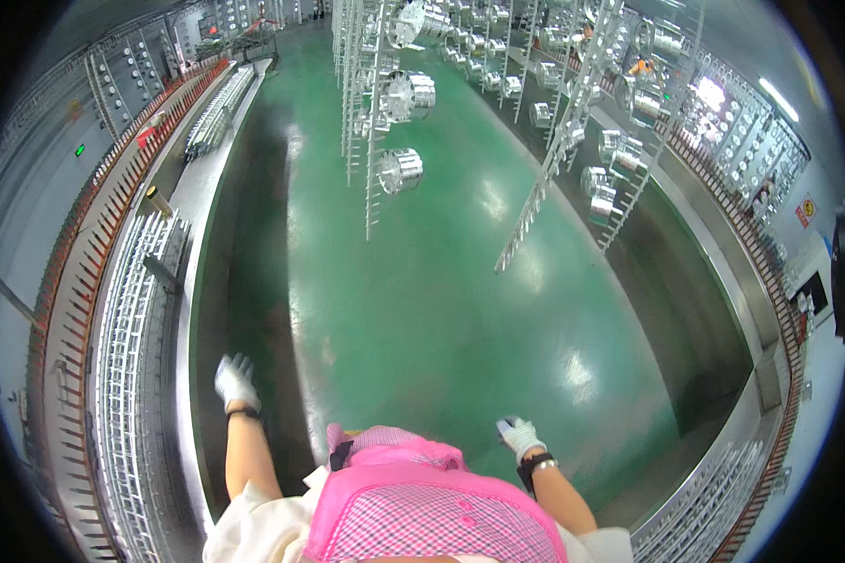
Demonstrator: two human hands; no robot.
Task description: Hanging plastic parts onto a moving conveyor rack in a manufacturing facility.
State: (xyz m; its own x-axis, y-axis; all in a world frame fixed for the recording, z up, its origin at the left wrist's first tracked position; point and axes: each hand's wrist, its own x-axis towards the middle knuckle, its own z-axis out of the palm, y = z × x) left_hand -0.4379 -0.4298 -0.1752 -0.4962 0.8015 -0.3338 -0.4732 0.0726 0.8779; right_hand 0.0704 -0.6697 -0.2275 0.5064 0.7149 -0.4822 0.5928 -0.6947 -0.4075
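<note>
My left hand (237,379), in a white glove, hangs in the air beside the metal edge of the left bench (190,347). Its fingers are apart and nothing is in them. On that bench lies a long stack of silver pronged racks (133,310), the things nearest to this hand. Over the green floor (422,319), to the right of my pink checked apron (422,516), is my right hand (520,437), gloved too. Its fingers look loosely bent and a little apart, holding nothing that I can see. Neither hand touches anything.
Ahead, pronged racks (371,178) hang from above, some carrying shiny round metal parts (401,172). Another hanging rack (549,178) slants at the right. More racks (709,502) lie low right. Rails with brown pegs (75,310) curve along both sides.
</note>
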